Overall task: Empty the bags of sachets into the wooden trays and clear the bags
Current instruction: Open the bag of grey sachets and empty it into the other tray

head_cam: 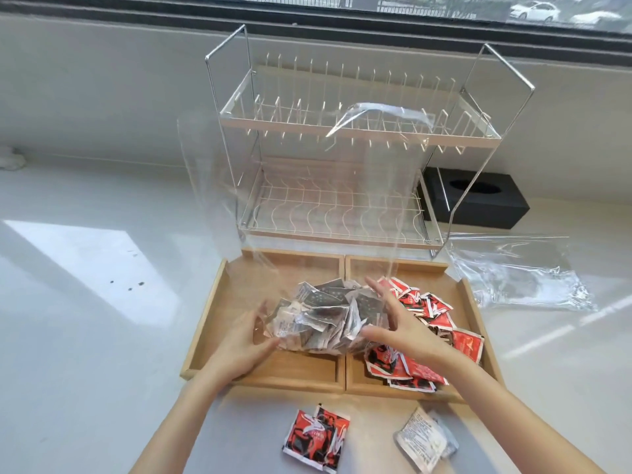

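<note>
A tall clear bag (301, 186) stands in the left wooden tray (208, 313), its bottom full of silver and dark sachets (325, 319). My left hand (244, 340) pinches the bag's lower left side between thumb and fingers. My right hand (400, 325) lies against the bag's right side with its fingers spread. The right wooden tray (478, 313) holds a heap of red sachets (427, 336). An empty clear bag (523, 271) lies flat on the counter to the right of the trays.
A two-tier wire dish rack (342, 148) stands right behind the trays, with a black tissue box (478, 200) to its right. Two red sachets (316, 436) and some silver sachets (425, 443) lie loose on the white counter (85, 302) in front of the trays.
</note>
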